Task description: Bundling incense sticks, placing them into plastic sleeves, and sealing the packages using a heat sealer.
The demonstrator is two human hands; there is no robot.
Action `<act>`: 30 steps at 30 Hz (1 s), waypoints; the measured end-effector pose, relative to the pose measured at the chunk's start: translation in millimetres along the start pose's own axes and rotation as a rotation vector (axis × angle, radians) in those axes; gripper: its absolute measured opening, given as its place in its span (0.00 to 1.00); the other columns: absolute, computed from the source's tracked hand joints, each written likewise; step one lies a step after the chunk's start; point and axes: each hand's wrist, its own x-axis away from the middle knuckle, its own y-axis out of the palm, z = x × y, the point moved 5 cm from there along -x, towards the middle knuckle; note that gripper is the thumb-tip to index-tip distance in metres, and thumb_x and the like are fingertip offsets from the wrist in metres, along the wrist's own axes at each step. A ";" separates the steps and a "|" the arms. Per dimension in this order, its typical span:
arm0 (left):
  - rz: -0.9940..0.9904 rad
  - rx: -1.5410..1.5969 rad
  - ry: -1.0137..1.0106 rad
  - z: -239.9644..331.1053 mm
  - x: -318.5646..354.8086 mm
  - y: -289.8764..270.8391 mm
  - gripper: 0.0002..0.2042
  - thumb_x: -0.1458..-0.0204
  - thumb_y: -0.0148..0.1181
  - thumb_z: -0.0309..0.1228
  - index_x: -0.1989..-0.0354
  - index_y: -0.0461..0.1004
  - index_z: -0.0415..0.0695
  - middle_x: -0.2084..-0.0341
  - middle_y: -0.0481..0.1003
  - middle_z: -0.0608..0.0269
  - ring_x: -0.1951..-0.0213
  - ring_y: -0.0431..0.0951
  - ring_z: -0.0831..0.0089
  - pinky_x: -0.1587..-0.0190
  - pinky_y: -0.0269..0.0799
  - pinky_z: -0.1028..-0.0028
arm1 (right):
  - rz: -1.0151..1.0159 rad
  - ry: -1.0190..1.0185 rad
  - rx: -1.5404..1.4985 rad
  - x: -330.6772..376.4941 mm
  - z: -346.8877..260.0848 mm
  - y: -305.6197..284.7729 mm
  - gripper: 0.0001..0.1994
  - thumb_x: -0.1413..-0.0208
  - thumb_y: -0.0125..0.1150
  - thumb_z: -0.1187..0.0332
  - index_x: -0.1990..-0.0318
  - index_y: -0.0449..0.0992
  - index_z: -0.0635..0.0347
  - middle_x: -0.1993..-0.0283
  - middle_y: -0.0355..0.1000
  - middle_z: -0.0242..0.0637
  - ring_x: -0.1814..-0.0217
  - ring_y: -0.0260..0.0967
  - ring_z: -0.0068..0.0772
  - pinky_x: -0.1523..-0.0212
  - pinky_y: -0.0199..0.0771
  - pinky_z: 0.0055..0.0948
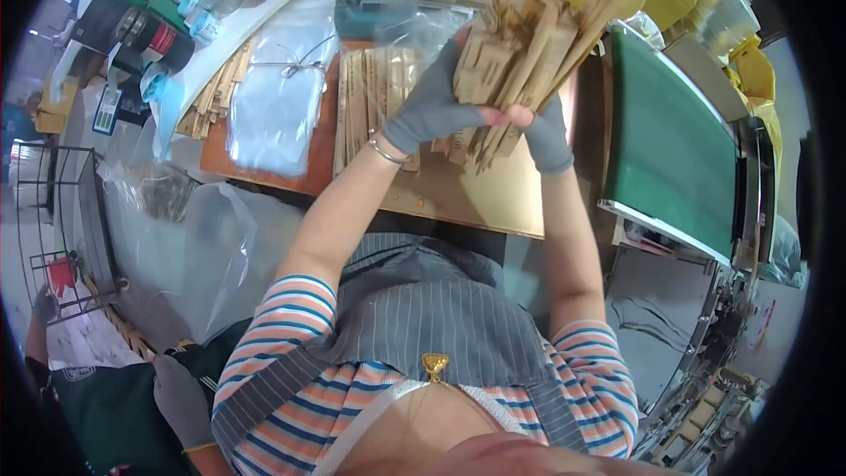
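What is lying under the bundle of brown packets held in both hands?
Under the bundle, a wooden board carries a row of packets. The left hand and bundle cover the rest.

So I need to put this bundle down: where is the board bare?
Bare: the near edge of the wooden board, below the bundle of paper sleeves. Crowded: the far left, under clear bags and stacked sleeves.

Grey gloves (432, 110), brown packets (520, 44)

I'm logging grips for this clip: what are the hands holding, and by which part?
Both the left hand and right hand clasp a fanned bundle of brown paper sleeves at its lower end.
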 end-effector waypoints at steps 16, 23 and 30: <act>0.112 0.167 -0.380 -40.3 141.6 -10.3 0.22 0.57 0.66 0.35 0.55 0.70 0.37 0.61 0.74 0.63 0.57 0.71 0.75 0.48 0.64 0.76 | -0.423 0.064 0.085 42.2 -36.6 135.4 0.30 0.54 0.58 0.63 0.43 0.63 0.68 0.40 0.60 0.47 0.40 0.59 0.41 0.39 0.57 0.37; 0.301 -0.476 -0.308 31.7 207.3 -75.2 0.17 0.47 0.59 0.41 0.58 0.70 0.42 0.63 0.71 0.65 0.58 0.69 0.78 0.51 0.65 0.77 | -0.894 0.344 -0.501 52.3 44.7 197.7 0.21 0.57 0.63 0.61 0.57 0.70 0.65 0.72 0.64 0.37 0.70 0.63 0.32 0.64 0.71 0.33; 0.349 -0.536 0.355 135.4 179.5 -39.1 0.14 0.46 0.55 0.40 0.58 0.73 0.43 0.69 0.76 0.61 0.75 0.73 0.74 0.71 0.68 0.78 | -0.512 0.150 -0.146 26.5 106.6 205.1 0.18 0.37 0.38 0.60 0.58 0.73 0.63 0.65 0.73 0.42 0.63 0.71 0.35 0.65 0.70 0.30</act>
